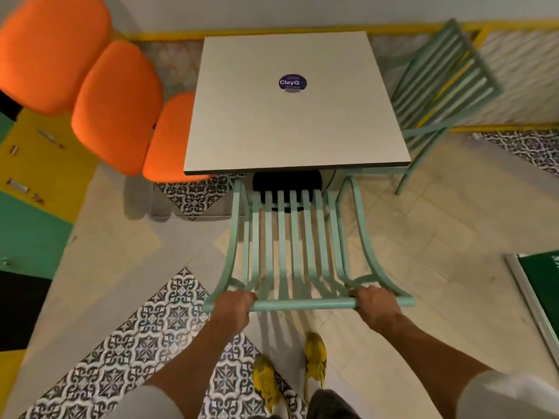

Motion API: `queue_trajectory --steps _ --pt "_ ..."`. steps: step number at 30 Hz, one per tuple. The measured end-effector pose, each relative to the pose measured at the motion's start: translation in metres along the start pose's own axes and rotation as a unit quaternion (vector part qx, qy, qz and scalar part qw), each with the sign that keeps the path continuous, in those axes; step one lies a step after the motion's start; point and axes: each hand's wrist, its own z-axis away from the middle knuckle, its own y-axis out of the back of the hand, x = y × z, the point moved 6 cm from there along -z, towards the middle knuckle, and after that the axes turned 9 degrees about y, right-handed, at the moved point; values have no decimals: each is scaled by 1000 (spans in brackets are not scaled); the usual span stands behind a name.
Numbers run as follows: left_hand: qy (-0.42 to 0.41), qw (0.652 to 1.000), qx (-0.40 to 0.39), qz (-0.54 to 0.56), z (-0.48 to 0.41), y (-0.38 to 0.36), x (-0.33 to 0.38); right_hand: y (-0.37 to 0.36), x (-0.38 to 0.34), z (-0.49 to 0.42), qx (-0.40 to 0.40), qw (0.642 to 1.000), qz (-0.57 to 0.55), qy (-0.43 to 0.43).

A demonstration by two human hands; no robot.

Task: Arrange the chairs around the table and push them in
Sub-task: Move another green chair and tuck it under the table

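Note:
A square pale table (290, 128) with a round purple sticker stands ahead of me. A mint-green slatted chair (298, 237) faces its near edge, its seat partly under the tabletop. My left hand (233, 306) grips the left end of the chair's top rail. My right hand (375, 306) grips the right end of the same rail. A second mint-green chair (444, 83) stands at the table's right side, turned at an angle and only partly tucked in.
An orange cushioned bench (118, 101) runs along the table's left side. Yellow and green cabinets (33, 189) stand at the far left. A green board with a pale frame (538, 291) lies at the right. My yellow shoes (314, 358) are on the tiled floor.

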Motion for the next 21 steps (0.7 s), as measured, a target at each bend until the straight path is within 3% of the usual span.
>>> queue_trajectory --steps 21 --pt "18 999 30 39 -45 23 -14 34 6 -46 -10 999 36 5"
